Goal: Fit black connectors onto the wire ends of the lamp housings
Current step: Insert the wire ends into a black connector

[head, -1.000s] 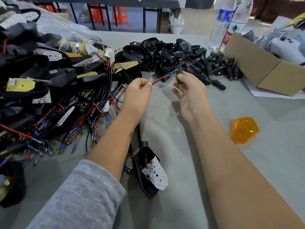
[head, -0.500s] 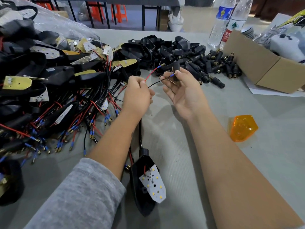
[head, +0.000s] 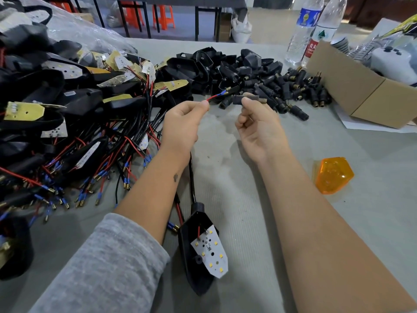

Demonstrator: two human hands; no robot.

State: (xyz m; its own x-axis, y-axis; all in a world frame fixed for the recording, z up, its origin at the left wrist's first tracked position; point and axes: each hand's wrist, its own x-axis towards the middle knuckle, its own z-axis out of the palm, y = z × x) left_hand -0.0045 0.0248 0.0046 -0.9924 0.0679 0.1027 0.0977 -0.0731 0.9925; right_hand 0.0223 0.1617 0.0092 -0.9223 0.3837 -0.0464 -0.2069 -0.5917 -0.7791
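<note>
holding red wire [head: 214,97] now clear of connector [head: 239,99], hands apart

Two hands are seen: the left hand [head: 183,123] at twelve o'clock of the frame's middle and the right hand [head: 259,125] at one o'clock. One red wire [head: 215,96] and one black connector [head: 239,100] are held up between them. One lamp housing [head: 198,251] is laid apart at six o'clock. One orange lens [head: 332,175] is counted at three o'clock, two water bottles [head: 302,30] and one cardboard box [head: 361,91] at two o'clock. The heaped housings [head: 67,102] at nine o'clock and loose connectors [head: 291,86] at one o'clock are too many to be counted.
</note>
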